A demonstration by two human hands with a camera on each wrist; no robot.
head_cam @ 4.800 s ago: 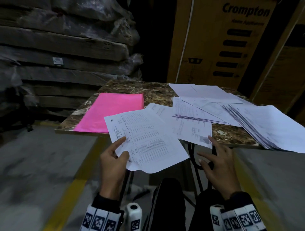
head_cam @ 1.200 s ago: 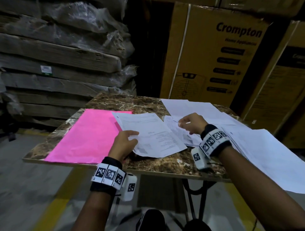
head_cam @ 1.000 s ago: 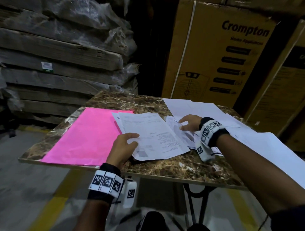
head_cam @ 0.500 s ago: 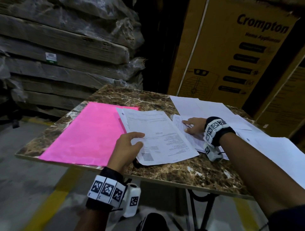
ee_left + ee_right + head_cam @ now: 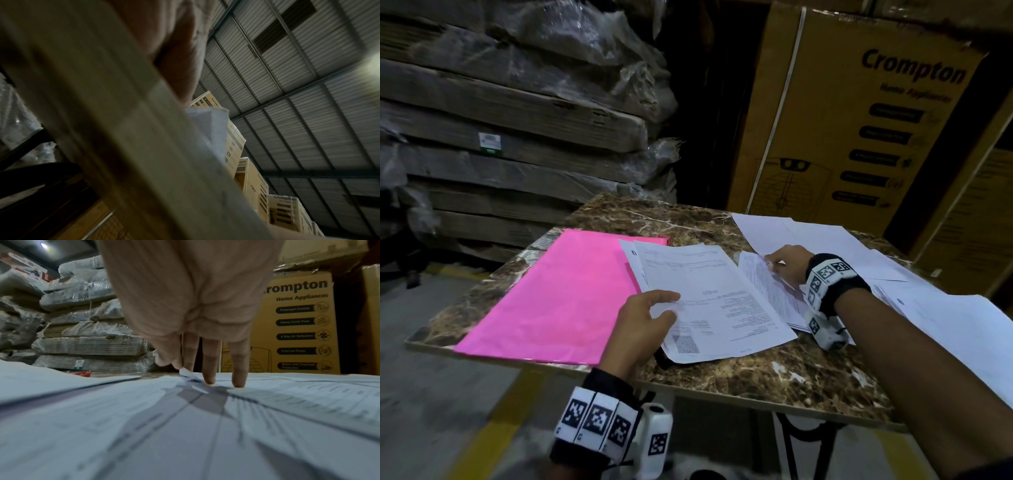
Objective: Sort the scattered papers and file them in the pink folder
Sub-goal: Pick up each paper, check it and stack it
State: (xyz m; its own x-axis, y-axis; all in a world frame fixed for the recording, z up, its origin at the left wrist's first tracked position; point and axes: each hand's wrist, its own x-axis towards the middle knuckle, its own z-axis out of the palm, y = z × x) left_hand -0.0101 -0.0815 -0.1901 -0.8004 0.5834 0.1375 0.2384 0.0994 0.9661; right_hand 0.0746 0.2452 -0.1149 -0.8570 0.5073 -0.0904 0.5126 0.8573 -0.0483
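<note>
Head view shows a marble-patterned table (image 5: 739,373) with the pink folder (image 5: 558,294) lying flat and closed on its left part, its near edge along the near table edge. Just right of the folder, and overlapping its right edge at the far corner, lies a small stack of printed sheets (image 5: 715,294); the left hand (image 5: 643,322) grips the stack's near left corner, thumb on top and fingers curled beneath the edge, with the near corner raised a little off the table. Further right, the right hand (image 5: 787,263) rests on another printed page (image 5: 767,291) whose left part lies next to the held stack; whether the two overlap cannot be told. Right wrist view shows this hand from below the palm: two fingertips (image 5: 209,379) press straight down on the paper while the thumb and forefinger pinch a small lifted corner (image 5: 187,372) of the sheet. More scattered papers (image 5: 945,318) spread over the far right and right side of the table, some hanging past its right edge. Left wrist view is mostly filled by a blurred pale edge close to the lens, with a bit of the hand above it. Behind the table stand plastic-wrapped stacked goods (image 5: 517,137) at the left and a Crompton carton (image 5: 859,137) at the right.
</note>
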